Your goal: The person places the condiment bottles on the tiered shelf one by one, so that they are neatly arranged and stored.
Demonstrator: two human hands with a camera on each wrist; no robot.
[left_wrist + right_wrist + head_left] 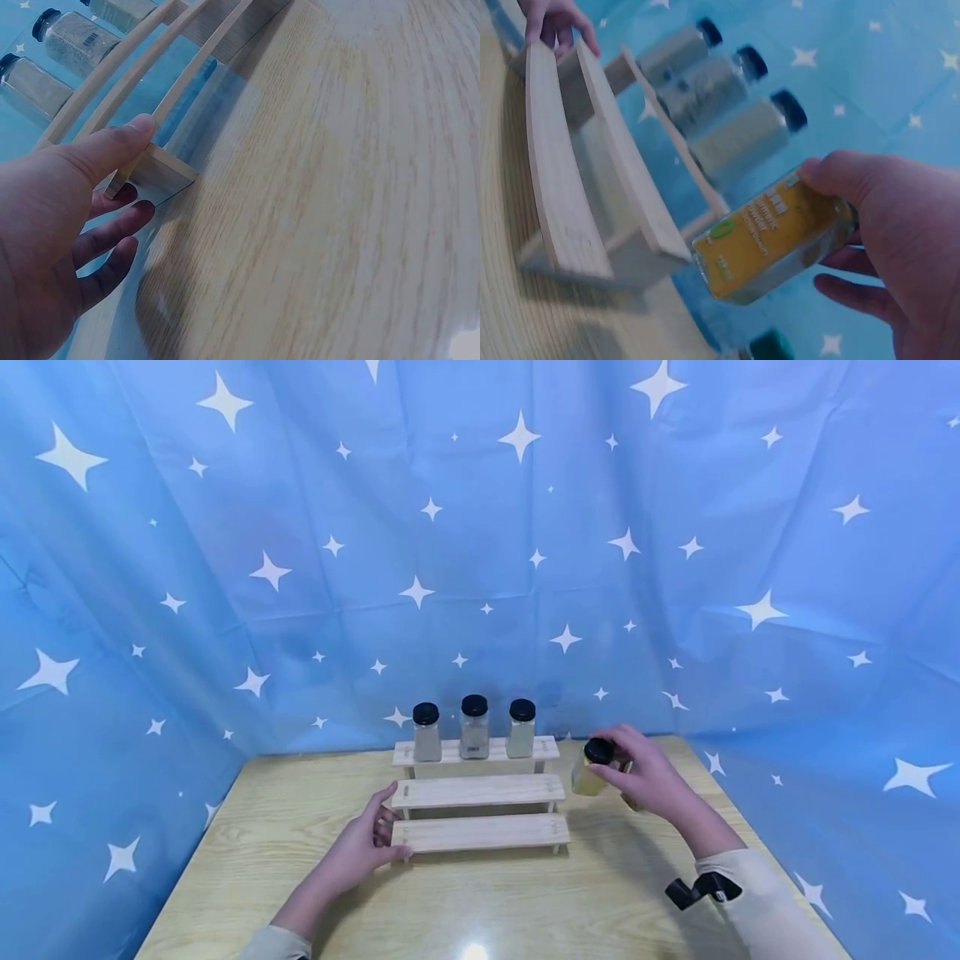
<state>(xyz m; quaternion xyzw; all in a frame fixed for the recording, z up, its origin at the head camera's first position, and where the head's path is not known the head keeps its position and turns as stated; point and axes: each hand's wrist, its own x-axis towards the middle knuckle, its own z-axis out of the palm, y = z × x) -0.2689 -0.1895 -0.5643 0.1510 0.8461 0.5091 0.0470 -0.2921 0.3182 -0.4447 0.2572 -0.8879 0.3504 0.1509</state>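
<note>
Pinching the yellow jar (588, 783) near its black lid (598, 750), the nearer right hand (651, 774) holds it roughly upright, right of the frame's center, just beside the right end of the wooden rack (480, 833), whose left end the left hand (358, 850) grips with curled fingers.

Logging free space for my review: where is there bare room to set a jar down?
Between the back shelf and front shelf, the middle shelf is bare; so is the front shelf, right of the left hand, and the table before it. Crowded: the back shelf, with three jars, and right of it, where the right hand grips the yellow jar.
</note>
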